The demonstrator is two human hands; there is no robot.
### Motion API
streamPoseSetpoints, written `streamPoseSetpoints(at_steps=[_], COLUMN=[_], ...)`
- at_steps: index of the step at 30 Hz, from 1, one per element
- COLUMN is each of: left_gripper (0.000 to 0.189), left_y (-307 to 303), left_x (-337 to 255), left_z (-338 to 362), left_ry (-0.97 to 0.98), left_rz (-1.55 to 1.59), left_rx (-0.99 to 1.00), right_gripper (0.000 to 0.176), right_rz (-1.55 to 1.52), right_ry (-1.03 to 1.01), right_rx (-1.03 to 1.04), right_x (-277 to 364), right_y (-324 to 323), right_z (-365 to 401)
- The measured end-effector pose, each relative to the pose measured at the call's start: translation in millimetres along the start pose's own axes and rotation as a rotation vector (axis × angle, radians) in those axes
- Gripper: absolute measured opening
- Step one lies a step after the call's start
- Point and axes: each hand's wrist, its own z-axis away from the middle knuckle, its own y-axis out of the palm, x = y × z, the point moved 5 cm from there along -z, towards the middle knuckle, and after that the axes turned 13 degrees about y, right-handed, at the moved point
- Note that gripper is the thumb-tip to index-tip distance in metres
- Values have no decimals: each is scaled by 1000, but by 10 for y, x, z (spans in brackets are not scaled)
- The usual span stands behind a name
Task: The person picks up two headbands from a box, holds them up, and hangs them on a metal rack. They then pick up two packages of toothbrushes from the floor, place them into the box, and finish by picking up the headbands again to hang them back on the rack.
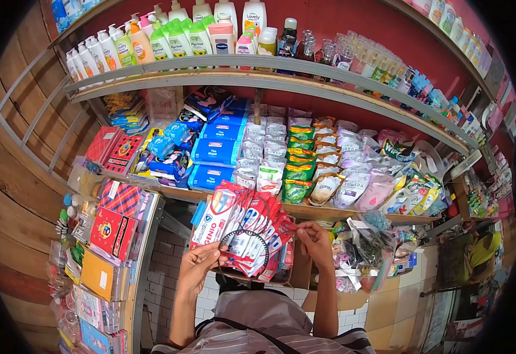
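A box of red and white toothbrush packs stands in front of my body, the packs fanned and overlapping. Over the packs lies a thin black ring, like a toothed headband or cord. My left hand pinches the ring's left side with thumb and fingers. To the right of the packs, my right hand has its thumb and fingers together at a small red piece, whose far end merges with the packs.
Behind the box, a low shelf holds blue tissue packs and refill pouches. Bottles line the railed shelf above. Notebooks are stacked at left; bagged goods sit at right.
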Motion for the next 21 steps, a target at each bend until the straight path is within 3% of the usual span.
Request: streamPoseSetpoints(at_steps=[5,11,17,21], left_gripper=[31,31,30,30], left_y=[0,-28,-107,-251], left_x=[122,170,133,79], left_z=[46,146,296,405], left_ry=[-32,-56,-71,-64], left_rz=[52,75,71,73], left_rx=[9,-23,-109,-128], right_gripper=[15,18,21,22], right_rz=[21,-49,-51,-43], right_ry=[-139,110,40,97], right_rx=[49,76,117,148], right_x=[-125,-211,-261,-261], right_y=[30,80,208,340], right_z=[25,139,190,214])
